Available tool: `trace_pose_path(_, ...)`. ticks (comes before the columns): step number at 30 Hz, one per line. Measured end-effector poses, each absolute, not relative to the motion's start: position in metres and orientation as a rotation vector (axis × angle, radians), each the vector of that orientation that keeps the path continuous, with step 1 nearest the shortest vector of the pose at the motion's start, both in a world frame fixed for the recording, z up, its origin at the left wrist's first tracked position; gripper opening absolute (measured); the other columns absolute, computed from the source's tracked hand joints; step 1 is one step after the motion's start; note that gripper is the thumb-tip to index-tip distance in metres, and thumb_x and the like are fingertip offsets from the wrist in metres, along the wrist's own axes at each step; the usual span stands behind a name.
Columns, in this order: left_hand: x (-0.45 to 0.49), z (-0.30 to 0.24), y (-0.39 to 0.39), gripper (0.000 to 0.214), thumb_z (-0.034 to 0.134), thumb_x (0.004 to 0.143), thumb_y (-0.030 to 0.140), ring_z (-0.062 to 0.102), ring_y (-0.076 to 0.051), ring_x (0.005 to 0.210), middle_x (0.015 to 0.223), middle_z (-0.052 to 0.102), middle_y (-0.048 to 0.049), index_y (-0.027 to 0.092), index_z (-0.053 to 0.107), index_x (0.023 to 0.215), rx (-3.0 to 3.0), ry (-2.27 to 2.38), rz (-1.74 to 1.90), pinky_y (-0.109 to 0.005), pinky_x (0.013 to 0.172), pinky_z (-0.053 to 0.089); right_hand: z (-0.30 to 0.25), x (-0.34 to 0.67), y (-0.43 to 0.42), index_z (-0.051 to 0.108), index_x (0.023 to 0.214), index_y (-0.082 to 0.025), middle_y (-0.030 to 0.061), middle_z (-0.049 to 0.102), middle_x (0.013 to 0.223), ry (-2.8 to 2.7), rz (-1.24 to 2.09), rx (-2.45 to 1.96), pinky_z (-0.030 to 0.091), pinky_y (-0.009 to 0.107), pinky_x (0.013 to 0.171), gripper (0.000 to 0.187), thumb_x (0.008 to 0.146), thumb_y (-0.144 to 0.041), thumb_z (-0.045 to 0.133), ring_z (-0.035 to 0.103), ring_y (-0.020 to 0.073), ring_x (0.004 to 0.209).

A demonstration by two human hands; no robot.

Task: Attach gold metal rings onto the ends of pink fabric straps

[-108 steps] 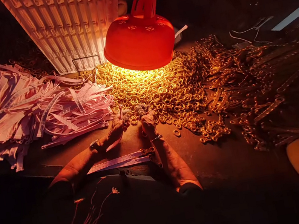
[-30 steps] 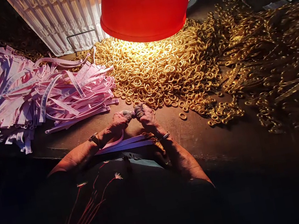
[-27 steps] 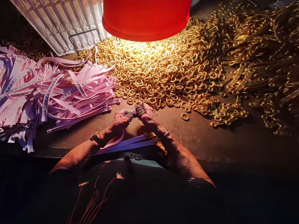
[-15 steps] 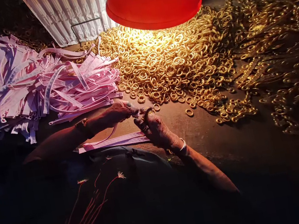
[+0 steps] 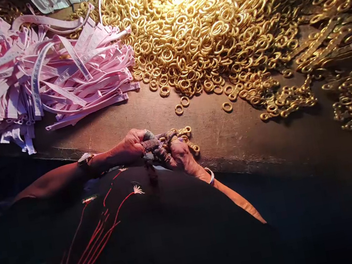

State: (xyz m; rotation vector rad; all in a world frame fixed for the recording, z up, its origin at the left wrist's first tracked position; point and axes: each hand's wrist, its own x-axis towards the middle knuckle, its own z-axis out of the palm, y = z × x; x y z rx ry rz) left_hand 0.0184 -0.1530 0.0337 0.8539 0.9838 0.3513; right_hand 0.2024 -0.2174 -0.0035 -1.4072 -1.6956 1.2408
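Head view looks down on the left hand [image 5: 129, 145] and right hand [image 5: 182, 157], close together just behind the worktop's near edge [image 5: 234, 158], both holding a short brass chain [image 5: 176, 134]. Cloth-wrapped fingertips [image 5: 148, 135] pinch it, but the fingers overlap, so the exact grip is hard to make out. A dark embroidered garment [image 5: 119, 236] cuts off the right forearm and hides what lies below the hands. Pink plastic strips [image 5: 61, 74] are heaped toward the far left. Brass rings [image 5: 198, 24] spread beyond the hands and run off the top of the view, with loose rings [image 5: 226, 107] lying just apart.
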Motion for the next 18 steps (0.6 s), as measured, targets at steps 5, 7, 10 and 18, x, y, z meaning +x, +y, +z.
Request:
trace_pose_path(5,0.023,0.031,-0.153,0.032,0.087,0.062,0.033,0.051,-0.01,0.049,0.056,0.06,-0.0022,0.01,0.064,0.062,0.83,0.984,0.347,-0.02,0.046,0.041,0.008,0.202,-0.206,0.042,0.086,-0.022,-0.0003,0.055,0.071,-1.694,1.459,-1.297,0.041,0.026,0.059,0.037,0.095,-0.056,0.053,0.049,0.0131,0.062)
trace_pose_path(7,0.026,0.031,-0.153,0.036,0.088,0.059,0.035,0.048,-0.009,0.047,0.052,0.057,-0.0011,0.01,0.062,0.06,0.803,1.015,0.346,-0.019,0.043,0.039,0.006,0.202,-0.203,0.04,0.084,-0.023,-0.0015,0.052,0.07,-1.743,1.453,-1.263,0.038,0.026,0.057,0.036,0.094,-0.055,0.053,0.045,0.0119,0.06)
trace_pose_path(10,0.028,0.032,-0.153,0.04,0.091,0.054,0.036,0.045,-0.007,0.045,0.05,0.055,0.0002,0.011,0.06,0.057,0.776,1.026,0.314,-0.018,0.042,0.037,0.001,0.202,-0.2,0.04,0.082,-0.023,-0.0014,0.051,0.07,-1.843,1.434,-1.261,0.035,0.027,0.057,0.031,0.094,-0.048,0.053,0.042,0.0115,0.06)
trace_pose_path(18,0.021,0.015,-0.148,0.033,0.088,0.063,0.035,0.052,-0.01,0.049,0.057,0.063,-0.0028,0.012,0.065,0.066,0.782,1.036,0.332,-0.019,0.046,0.04,-0.012,0.2,-0.195,0.036,0.075,-0.024,-0.0003,0.049,0.071,-1.887,1.321,-1.347,0.038,0.028,0.06,0.037,0.096,-0.052,0.047,0.042,0.0128,0.063)
